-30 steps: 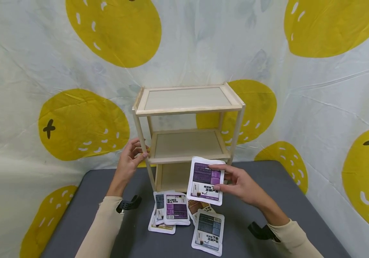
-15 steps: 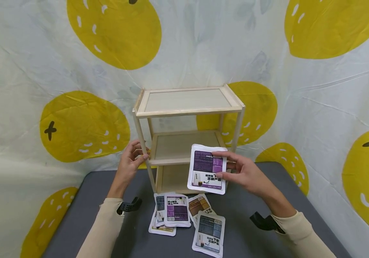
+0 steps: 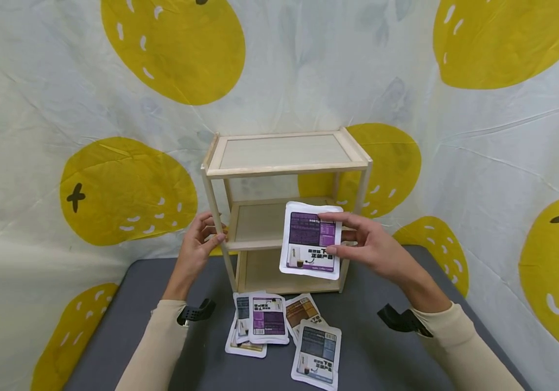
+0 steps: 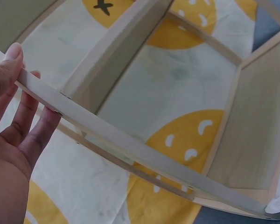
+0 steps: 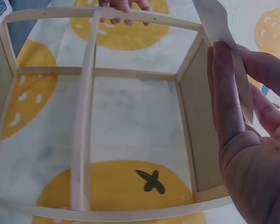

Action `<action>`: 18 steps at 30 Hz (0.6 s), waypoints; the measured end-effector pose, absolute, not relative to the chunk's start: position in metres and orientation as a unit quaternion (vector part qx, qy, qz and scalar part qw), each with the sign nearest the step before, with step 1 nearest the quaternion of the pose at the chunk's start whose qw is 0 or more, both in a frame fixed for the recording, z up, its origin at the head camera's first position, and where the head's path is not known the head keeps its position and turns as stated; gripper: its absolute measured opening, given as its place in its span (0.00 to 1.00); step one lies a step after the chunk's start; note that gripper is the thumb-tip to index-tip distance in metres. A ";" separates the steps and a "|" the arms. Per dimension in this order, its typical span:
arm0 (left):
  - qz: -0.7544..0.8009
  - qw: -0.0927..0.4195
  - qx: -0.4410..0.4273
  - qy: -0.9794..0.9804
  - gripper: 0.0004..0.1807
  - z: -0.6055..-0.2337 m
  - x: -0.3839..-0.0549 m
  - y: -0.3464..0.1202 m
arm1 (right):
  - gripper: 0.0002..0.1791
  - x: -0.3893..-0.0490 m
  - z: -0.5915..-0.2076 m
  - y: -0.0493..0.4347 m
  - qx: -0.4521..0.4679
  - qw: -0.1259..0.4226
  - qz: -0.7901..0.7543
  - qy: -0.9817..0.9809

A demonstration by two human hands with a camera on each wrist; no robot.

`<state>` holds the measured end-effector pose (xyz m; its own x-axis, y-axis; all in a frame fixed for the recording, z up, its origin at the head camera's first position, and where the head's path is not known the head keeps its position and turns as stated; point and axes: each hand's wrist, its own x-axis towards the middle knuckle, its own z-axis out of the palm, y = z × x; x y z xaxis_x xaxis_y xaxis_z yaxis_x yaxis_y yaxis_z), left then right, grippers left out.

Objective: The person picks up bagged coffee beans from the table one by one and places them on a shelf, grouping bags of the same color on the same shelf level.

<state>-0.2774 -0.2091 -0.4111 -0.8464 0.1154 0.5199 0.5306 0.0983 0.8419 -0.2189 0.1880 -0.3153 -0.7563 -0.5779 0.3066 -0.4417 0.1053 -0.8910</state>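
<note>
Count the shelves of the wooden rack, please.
3: the top shelf, the middle shelf below it, and the bottom shelf. The packet in the right hand partly covers the lower two; none seems fully hidden.

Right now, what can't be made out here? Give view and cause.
Head: part of the middle shelf, behind the held purple pouch.
Head: fine print on the grey pouch, too small.
Left wrist: most of a white pouch, cut by the right edge.
Right wrist: most of the left hand, cut by the top edge.

Purple/wht pouch (image 3: 306,239), pinched in R grip (image 3: 379,247), 3-tier wood shelf (image 3: 286,170) behind
</note>
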 end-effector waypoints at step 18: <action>-0.626 0.170 -0.231 -0.725 0.26 -0.412 -0.278 -0.210 | 0.37 -0.235 -0.271 0.202 -0.365 0.064 -0.571 0.732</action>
<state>-0.2777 -0.2098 -0.4123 -0.8358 0.1222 0.5353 0.5475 0.1104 0.8295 -0.2347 0.2017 -0.2713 -0.7255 -0.6072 0.3239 -0.4618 0.0806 -0.8833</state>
